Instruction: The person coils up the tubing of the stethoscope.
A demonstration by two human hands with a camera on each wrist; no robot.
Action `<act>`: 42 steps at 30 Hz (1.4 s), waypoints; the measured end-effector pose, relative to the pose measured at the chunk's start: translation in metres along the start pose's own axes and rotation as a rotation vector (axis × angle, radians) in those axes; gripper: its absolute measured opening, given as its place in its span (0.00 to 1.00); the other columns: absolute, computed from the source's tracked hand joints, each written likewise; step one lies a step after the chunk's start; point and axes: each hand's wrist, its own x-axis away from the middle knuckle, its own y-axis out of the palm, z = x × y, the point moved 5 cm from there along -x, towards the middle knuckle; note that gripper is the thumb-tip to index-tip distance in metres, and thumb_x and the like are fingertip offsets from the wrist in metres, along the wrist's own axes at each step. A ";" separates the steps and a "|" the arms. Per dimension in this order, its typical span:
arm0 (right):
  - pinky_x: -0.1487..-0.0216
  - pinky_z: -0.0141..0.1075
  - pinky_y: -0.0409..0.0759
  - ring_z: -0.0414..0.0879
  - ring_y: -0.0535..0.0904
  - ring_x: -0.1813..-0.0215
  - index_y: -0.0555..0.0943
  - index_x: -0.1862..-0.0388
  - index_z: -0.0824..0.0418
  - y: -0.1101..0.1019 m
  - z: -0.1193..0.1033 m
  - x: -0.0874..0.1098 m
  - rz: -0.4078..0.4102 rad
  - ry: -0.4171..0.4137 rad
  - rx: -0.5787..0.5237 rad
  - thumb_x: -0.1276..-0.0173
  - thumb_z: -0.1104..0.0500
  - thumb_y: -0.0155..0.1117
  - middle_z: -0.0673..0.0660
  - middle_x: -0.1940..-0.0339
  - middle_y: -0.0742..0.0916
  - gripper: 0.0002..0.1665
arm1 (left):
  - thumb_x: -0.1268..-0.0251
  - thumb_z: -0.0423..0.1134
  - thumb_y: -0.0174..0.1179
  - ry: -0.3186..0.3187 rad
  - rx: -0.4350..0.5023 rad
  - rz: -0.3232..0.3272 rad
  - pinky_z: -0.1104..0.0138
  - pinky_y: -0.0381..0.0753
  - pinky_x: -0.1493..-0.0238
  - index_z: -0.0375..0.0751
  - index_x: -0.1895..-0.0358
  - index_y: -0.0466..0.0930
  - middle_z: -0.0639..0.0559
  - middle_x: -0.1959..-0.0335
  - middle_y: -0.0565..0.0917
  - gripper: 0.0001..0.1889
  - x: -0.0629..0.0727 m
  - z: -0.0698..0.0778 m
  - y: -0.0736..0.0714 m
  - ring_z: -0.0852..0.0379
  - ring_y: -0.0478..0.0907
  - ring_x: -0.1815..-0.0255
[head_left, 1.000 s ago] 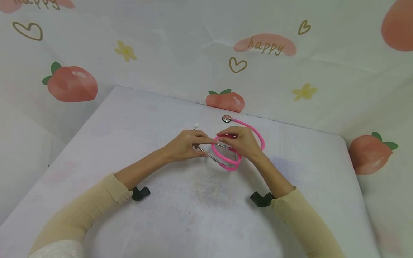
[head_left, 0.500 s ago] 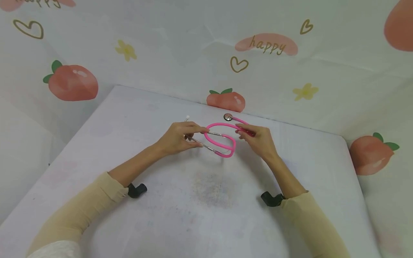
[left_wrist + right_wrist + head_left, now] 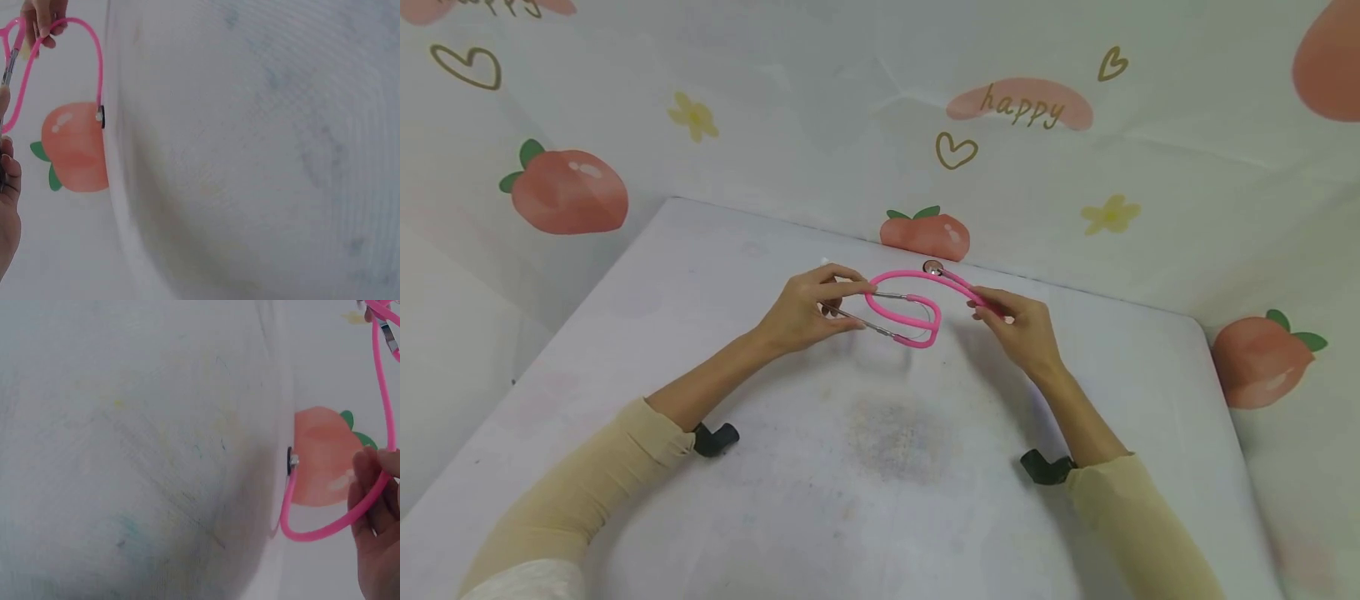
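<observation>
A stethoscope with pink tubing (image 3: 901, 318) and metal ear tubes (image 3: 867, 323) is stretched between both hands above the table. My left hand (image 3: 808, 307) holds the ear tubes, its fingers also at the pink loop where it passes by them. One white ear tip (image 3: 824, 262) shows behind that hand. My right hand (image 3: 1018, 329) pinches the tubing between thumb and fingers, as the right wrist view shows with the hand (image 3: 378, 531) at the edge. From there the tube bends back to the round chest piece (image 3: 933, 267) near the table's far edge.
The white table (image 3: 880, 500) has a greyish stain in its middle. Behind it hangs a white backdrop (image 3: 820, 125) printed with peaches, hearts and flowers. A black angled piece (image 3: 717, 439) sits at the left wrist, another black piece (image 3: 1045, 468) at the right.
Both hands have drawn apart, the right one sliding right along the tubing and the left going up and left. The pink loop has risen, and the tubing toward the right hand is more stretched.
</observation>
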 end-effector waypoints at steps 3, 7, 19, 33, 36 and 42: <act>0.56 0.25 0.81 0.49 0.88 0.62 0.84 0.45 0.65 -0.003 -0.002 0.002 0.009 -0.031 -0.039 0.37 0.69 0.70 0.60 0.59 0.90 0.20 | 0.55 0.34 0.80 0.004 -0.005 0.011 0.67 0.75 0.76 0.43 0.46 0.86 0.48 0.50 0.82 0.27 -0.001 0.000 -0.001 0.58 0.72 0.77; 0.59 0.24 0.81 0.54 0.87 0.64 0.85 0.49 0.72 -0.010 -0.014 0.005 0.022 -0.073 -0.059 0.41 0.74 0.71 0.65 0.61 0.89 0.19 | 0.54 0.35 0.80 0.000 -0.008 0.017 0.67 0.75 0.77 0.43 0.46 0.86 0.49 0.48 0.82 0.27 -0.002 0.000 -0.002 0.55 0.73 0.78; 0.67 0.24 0.81 0.56 0.82 0.72 0.84 0.52 0.75 -0.020 -0.051 0.019 -0.040 -0.109 -0.099 0.42 0.78 0.69 0.68 0.66 0.88 0.17 | 0.57 0.32 0.80 -0.034 0.082 0.052 0.66 0.74 0.78 0.36 0.47 0.85 0.44 0.43 0.82 0.27 -0.003 0.001 -0.006 0.61 0.71 0.80; 0.79 0.25 0.67 0.43 0.70 0.77 0.88 0.53 0.66 0.000 -0.015 0.023 -0.079 -0.078 0.016 0.41 0.69 0.74 0.59 0.71 0.88 0.15 | 0.60 0.28 0.80 -0.033 0.081 0.077 0.71 0.72 0.79 0.31 0.44 0.82 0.46 0.56 0.87 0.32 -0.007 0.005 -0.004 0.59 0.70 0.81; 0.78 0.25 0.69 0.43 0.70 0.77 0.89 0.53 0.64 0.004 -0.017 0.025 -0.117 -0.108 0.015 0.40 0.68 0.74 0.55 0.72 0.88 0.15 | 0.61 0.24 0.79 -0.029 0.068 0.077 0.69 0.72 0.79 0.28 0.45 0.81 0.44 0.62 0.87 0.31 -0.010 0.013 -0.004 0.56 0.70 0.81; 0.73 0.26 0.77 0.41 0.76 0.74 0.87 0.49 0.62 0.011 -0.022 0.028 -0.185 -0.124 0.006 0.40 0.71 0.72 0.53 0.66 0.90 0.19 | 0.60 0.23 0.78 -0.056 0.054 0.079 0.67 0.74 0.78 0.27 0.47 0.82 0.44 0.76 0.80 0.29 -0.011 0.018 -0.005 0.51 0.71 0.80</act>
